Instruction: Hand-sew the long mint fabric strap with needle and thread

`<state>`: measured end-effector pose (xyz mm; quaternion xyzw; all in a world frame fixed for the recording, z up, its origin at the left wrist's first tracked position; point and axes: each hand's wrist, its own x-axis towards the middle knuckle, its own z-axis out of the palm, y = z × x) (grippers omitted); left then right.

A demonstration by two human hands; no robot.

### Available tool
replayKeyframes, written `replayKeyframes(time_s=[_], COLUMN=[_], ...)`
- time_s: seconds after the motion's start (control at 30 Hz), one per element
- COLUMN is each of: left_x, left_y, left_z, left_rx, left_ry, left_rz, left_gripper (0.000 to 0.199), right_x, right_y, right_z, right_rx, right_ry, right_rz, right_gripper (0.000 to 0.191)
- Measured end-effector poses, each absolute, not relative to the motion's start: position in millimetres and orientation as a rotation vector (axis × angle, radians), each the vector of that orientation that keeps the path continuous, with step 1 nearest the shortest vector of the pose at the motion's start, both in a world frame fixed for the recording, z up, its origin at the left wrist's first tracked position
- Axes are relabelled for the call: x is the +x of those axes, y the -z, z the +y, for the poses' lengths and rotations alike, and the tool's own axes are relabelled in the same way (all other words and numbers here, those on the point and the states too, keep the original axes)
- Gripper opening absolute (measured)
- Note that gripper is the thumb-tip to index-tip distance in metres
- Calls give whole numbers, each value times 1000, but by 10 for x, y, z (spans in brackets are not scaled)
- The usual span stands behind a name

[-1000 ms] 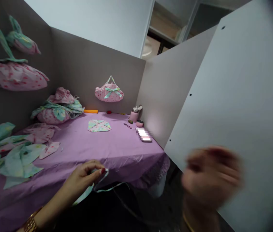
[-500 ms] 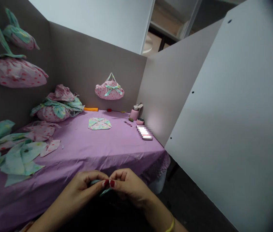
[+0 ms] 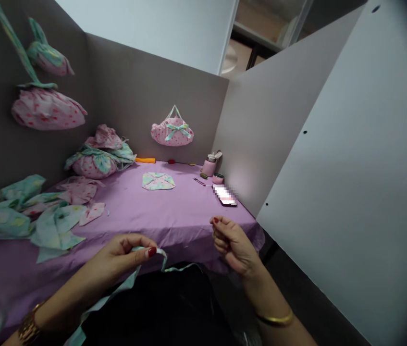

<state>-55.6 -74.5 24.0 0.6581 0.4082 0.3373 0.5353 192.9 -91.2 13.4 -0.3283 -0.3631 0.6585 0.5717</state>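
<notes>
Here the left hand (image 3: 124, 252) pinches a thin fabric strip (image 3: 117, 293) between thumb and forefinger at the near edge of the table (image 3: 174, 216); the strip trails down to the lap. The right hand (image 3: 234, 242) hangs just right of it, fingers curled together as if nipping something too fine to see, perhaps a thread or needle. A slack pinch could let the strip slide off; a hard tug might snag or snap a thread. The purple cloth bears fabric scraps (image 3: 26, 216) far left, sewn bundles (image 3: 98, 156), a folded piece (image 3: 158, 181), a pink jar (image 3: 209, 166). Grey partitions box it in; a small bag (image 3: 172, 129) hangs on the far wall.
</notes>
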Motion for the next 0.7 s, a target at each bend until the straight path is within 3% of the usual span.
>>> replayKeyframes(time_s=[0.3,0.53,0.7], left_x=[-585,-709,-711], left_y=[-405,-377,-351], left_z=[-727,-674,-667], left_rx=[1495,1491,1544], left_ry=[-734,-827,-834], left_rz=[681,798,856], left_gripper=[10,6,10], right_x=[1362,1447,1314], right_y=[126,189,119], right_z=[-783,-958,-1006], right_rx=[-748,-877,-877], right_ry=[-2156,-1705,-1668], right_rz=[-1290,-1256,-1270], right_gripper=[28,35,40])
